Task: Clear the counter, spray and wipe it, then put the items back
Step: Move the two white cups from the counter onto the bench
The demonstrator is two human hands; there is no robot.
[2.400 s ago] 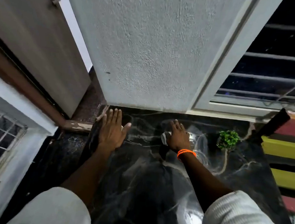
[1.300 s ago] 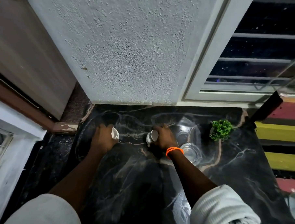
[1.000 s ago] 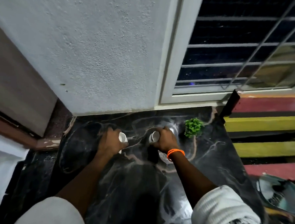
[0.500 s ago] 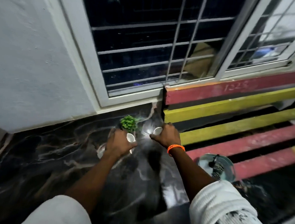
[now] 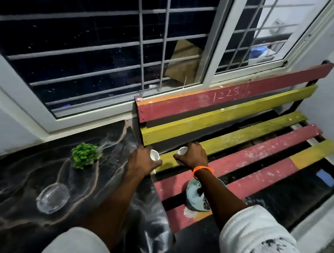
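Observation:
My left hand grips a small white cup at the right edge of the black marble counter. My right hand, with an orange bead bracelet at the wrist, grips a second small white cup over the yellow slat of the red-and-yellow bench. Both cups are partly hidden by my fingers. On the counter stand a small green plant and a clear glass dish.
A pale bowl holding something dark sits on the bench slats under my right forearm. A barred window with a white frame runs behind the counter and the bench. The bench back rises along the sill.
Both hands took hold of the two white cups near the wall and carried them right, across the counter to the bench. The view swung right with them.

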